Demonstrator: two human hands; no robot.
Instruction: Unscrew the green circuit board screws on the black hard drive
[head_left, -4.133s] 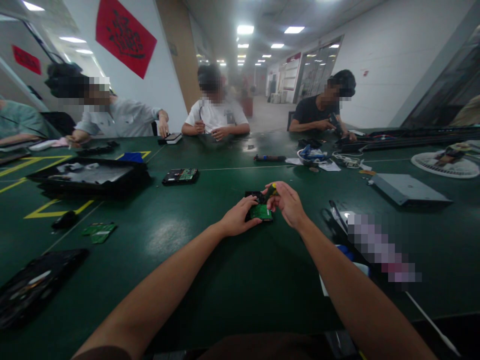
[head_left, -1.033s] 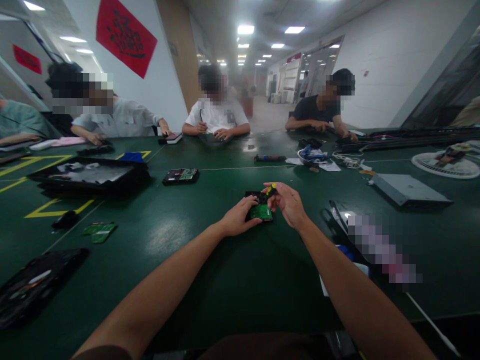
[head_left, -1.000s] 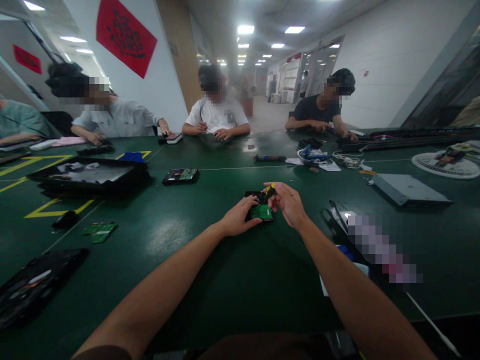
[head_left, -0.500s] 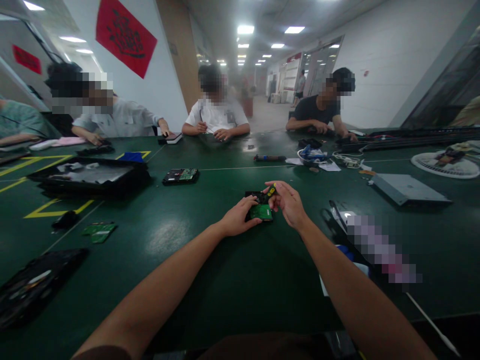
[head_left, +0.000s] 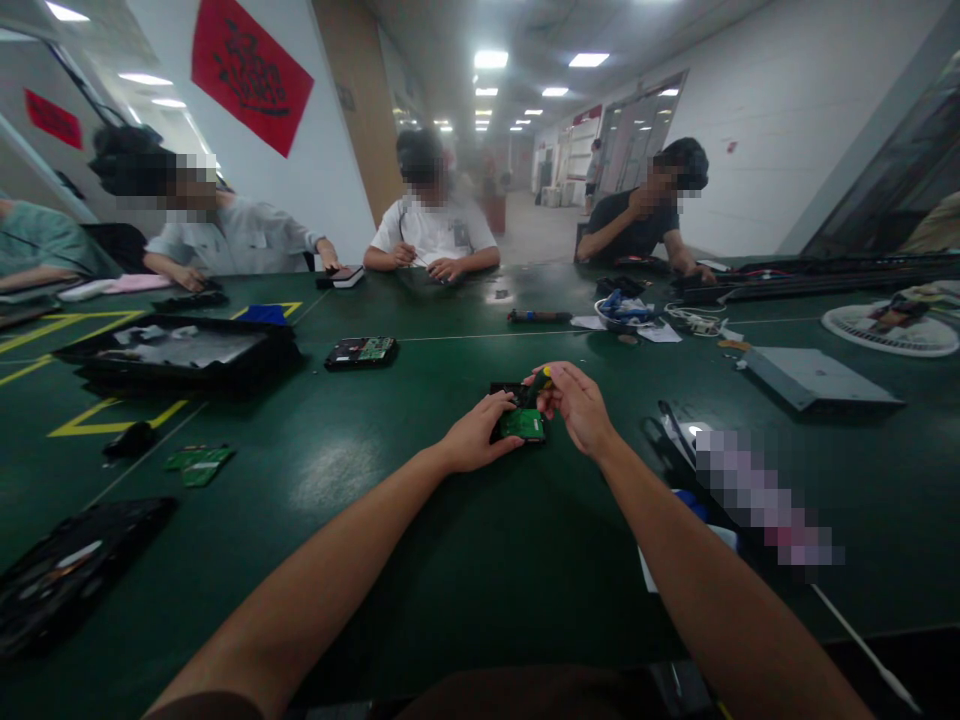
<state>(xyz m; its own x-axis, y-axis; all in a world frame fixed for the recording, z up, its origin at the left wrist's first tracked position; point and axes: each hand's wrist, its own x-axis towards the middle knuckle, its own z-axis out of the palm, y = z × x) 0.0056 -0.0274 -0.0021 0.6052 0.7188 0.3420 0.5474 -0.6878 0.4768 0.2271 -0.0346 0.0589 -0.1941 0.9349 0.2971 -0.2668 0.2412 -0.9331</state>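
A small black hard drive with a green circuit board (head_left: 523,424) lies on the dark green table (head_left: 420,560) in front of me. My left hand (head_left: 480,434) grips its left side, fingers curled over the edge. My right hand (head_left: 576,405) is closed around a yellow-and-black screwdriver (head_left: 541,381), whose tip points down at the drive's far end.
Another hard drive (head_left: 361,351) and a black tray (head_left: 176,352) lie to the left, with green boards (head_left: 198,464) and a black panel (head_left: 71,570) nearer. A grey box (head_left: 817,378) and white fan grille (head_left: 890,330) sit right. Three people work across the table.
My hands stay on the drive and screwdriver with barely any shift. The person at the far right has raised a hand to the face.
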